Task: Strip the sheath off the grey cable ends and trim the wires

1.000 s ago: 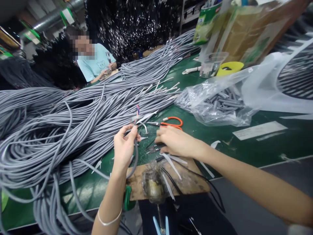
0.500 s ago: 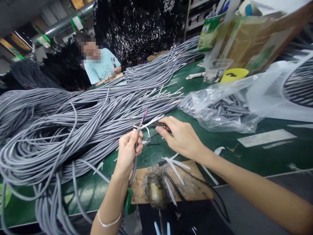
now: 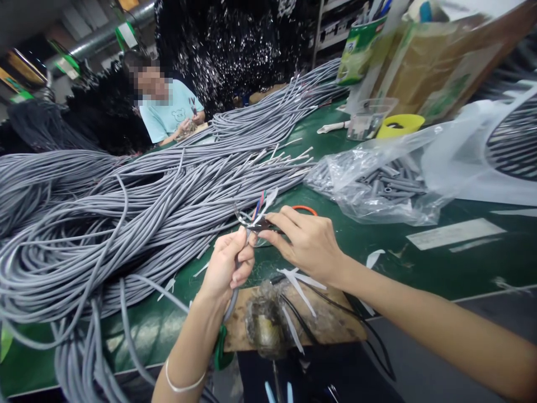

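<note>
My left hand [image 3: 230,258] is closed round a grey cable [image 3: 231,305] just below its stripped end. Fine coloured wires [image 3: 259,206], red, blue and green among them, stand up from that end beside a white strip [image 3: 272,197] and bare strands. My right hand [image 3: 302,240] is closed on wire cutters [image 3: 263,224] with dark jaws and an orange handle, partly hidden by the fingers. The jaws are at the base of the exposed wires, close to the left fingertips; I cannot tell whether they are biting on anything.
Bundles of grey cables [image 3: 159,207] cover the table's left side. At right lies a clear bag of short grey tubes [image 3: 394,182], near a yellow ring [image 3: 400,126]. A wooden board [image 3: 335,316] with a motor-like device [image 3: 265,324] sits in front. Another person [image 3: 170,109] works across the table.
My right hand has brought the cutters left and down to the base of the exposed wires. My left hand has shifted slightly right and down with the cable. The orange handle now shows.
</note>
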Motion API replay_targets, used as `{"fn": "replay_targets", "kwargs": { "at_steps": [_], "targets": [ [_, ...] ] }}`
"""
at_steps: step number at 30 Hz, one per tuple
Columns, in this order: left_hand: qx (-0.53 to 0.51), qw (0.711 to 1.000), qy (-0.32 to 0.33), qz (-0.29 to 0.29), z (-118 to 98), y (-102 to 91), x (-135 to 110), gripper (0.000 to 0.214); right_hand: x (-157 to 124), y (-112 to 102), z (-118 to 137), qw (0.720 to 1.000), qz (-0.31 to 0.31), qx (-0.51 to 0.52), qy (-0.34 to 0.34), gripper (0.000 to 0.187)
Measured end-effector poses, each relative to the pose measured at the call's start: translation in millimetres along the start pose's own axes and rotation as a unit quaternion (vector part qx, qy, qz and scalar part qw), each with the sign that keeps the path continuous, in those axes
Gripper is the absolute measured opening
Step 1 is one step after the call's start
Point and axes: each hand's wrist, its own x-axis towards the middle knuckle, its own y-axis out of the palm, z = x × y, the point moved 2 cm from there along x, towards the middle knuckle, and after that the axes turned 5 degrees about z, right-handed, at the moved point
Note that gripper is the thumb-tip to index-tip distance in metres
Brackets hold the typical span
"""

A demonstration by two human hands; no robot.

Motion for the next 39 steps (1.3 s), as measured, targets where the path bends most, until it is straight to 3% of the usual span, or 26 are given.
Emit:
{"fn": "replay_targets", "kwargs": {
  "at_steps": [4, 7, 9, 12, 14, 17, 19, 24, 28, 30, 34, 36, 39],
  "targets": [
    [-0.027, 0.999, -0.031, 0.028, 0.0, -1.1, 0.0, 0.043, -1.0, 1.4, 0.2, 0.999, -0.009, 0.035, 0.002, 0.04],
    [-0.001, 1.0, -0.002, 0.0, 0.6, 0.5, -0.2, 0.044, -0.4, 4.2, -3.1, 0.986, 0.014, 0.156, 0.052, 0.04],
    [0.036, 0.997, 0.048, -0.039, 1.4, 1.7, -0.4, 0.043, 1.3, 6.7, -6.6, 0.955, 0.041, 0.269, 0.115, 0.043],
    [0.11, 0.985, 0.112, -0.072, 3.6, 3.6, -0.6, 0.04, 4.6, 9.4, -10.8, 0.884, 0.072, 0.409, 0.216, 0.043],
    [0.166, 0.974, 0.133, -0.074, 5.3, 4.7, -0.6, 0.04, 6.9, 9.3, -11.8, 0.844, 0.076, 0.467, 0.254, 0.046],
    [0.247, 0.955, 0.148, -0.074, 7.5, 6.2, -0.2, 0.037, 9.4, 6.6, -12.8, 0.811, 0.051, 0.506, 0.291, 0.049],
    [0.289, 0.937, 0.174, -0.088, 8.4, 7.2, 0.7, 0.03, 9.6, 4.2, -13.4, 0.811, 0.031, 0.501, 0.299, 0.047],
    [0.359, 0.895, 0.218, -0.151, 11.1, 6.8, 5.3, 0.018, 8.4, 1.1, -11.0, 0.86, 0.019, 0.456, 0.23, 0.039],
    [0.388, 0.88, 0.224, -0.157, 8.6, 2.5, 6.9, 0.023, 8.3, -0.1, -9.3, 0.874, 0.011, 0.446, 0.195, 0.034],
    [0.392, 0.885, 0.22, -0.123, 6.6, 0.4, 8.0, 0.027, 8.8, -1.5, -8.7, 0.876, 0.008, 0.449, 0.179, 0.036],
    [0.274, 0.944, 0.177, -0.056, 6.7, -4.1, 12.7, 0.029, 9.2, -3.1, -7.8, 0.88, 0.015, 0.448, 0.155, 0.037],
    [0.21, 0.958, 0.179, -0.082, 7.4, -6.4, 13.9, 0.023, 9.0, -2.8, -7.6, 0.887, 0.015, 0.437, 0.149, 0.037],
    [0.206, 0.941, 0.213, -0.163, 7.0, -7.7, 11.9, 0.016, 8.4, -1.6, -8.1, 0.895, 0.013, 0.415, 0.161, 0.04]
  ]
}}
